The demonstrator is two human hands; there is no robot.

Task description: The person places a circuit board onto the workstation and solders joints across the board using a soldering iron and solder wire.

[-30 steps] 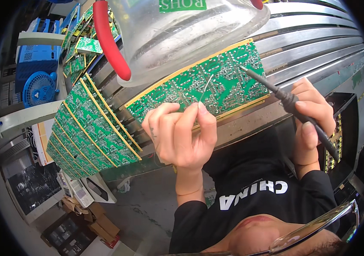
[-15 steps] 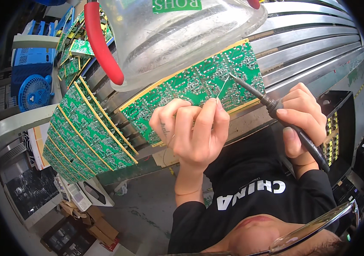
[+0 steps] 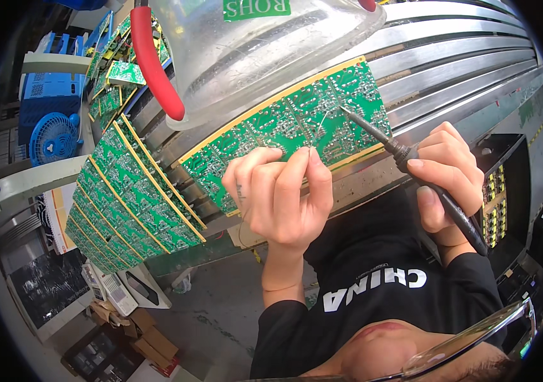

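Note:
A long green circuit board [image 3: 278, 130] with yellow edge strips lies on the metal rails, its solder side up. In my right hand [image 3: 446, 175] is a black-handled soldering iron [image 3: 399, 151], its thin tip pointing down at the upper right part of the board. Whether the tip touches a joint I cannot tell. My left hand [image 3: 284, 197] is closed over the board's near edge, thumb and forefinger pinching a thin solder wire [image 3: 319, 129]. The wire's end points toward the iron's tip, with a small gap between them.
Beyond the board stands a clear plastic guard [image 3: 239, 70] with a red-gripped handle [image 3: 155, 70]. To the left are stacked green boards [image 3: 125, 197], more boards [image 3: 125, 72] and a blue fan [image 3: 55, 137]. A black bin [image 3: 507, 191] with yellow-topped parts stands at my right.
My left hand has drawn back slightly to the left, taking the solder wire's end away from the iron's tip. The iron has shifted only slightly.

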